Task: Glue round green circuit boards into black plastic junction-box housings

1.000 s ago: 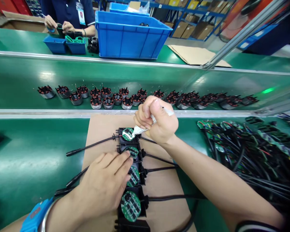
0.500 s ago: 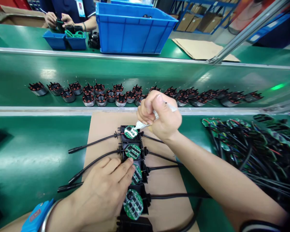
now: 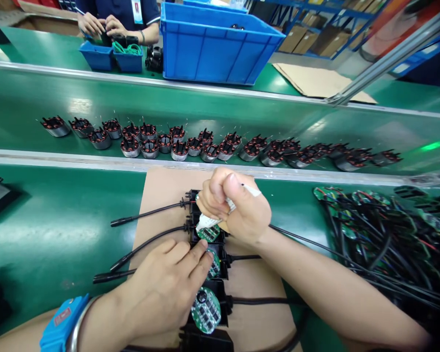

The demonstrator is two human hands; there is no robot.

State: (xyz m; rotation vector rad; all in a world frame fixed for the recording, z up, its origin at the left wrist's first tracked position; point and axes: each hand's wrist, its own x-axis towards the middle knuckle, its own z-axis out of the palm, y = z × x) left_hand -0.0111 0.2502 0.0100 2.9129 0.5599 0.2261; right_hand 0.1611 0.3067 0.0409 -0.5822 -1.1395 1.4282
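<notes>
A column of black housings with round green circuit boards (image 3: 206, 310) and black cables lies on a cardboard sheet (image 3: 165, 188). My right hand (image 3: 234, 205) is closed around a small white tube (image 3: 209, 221), its tip down on the second board (image 3: 209, 233) from the top. My left hand (image 3: 165, 288), with a blue wrist strap (image 3: 60, 322), lies flat with fingers stretched, fingertips pressing the third board (image 3: 214, 264).
A row of several copper-wound motor stators (image 3: 150, 144) sits on the green belt beyond the metal rail. A heap of cabled green boards (image 3: 381, 230) lies at right. Across the belt stand a blue crate (image 3: 216, 46) and small blue bins (image 3: 110, 56), where another person's hands (image 3: 102, 24) work.
My right hand has brought the tube down from the top board to the second board. My left hand stays on the housings, shifted slightly nearer.
</notes>
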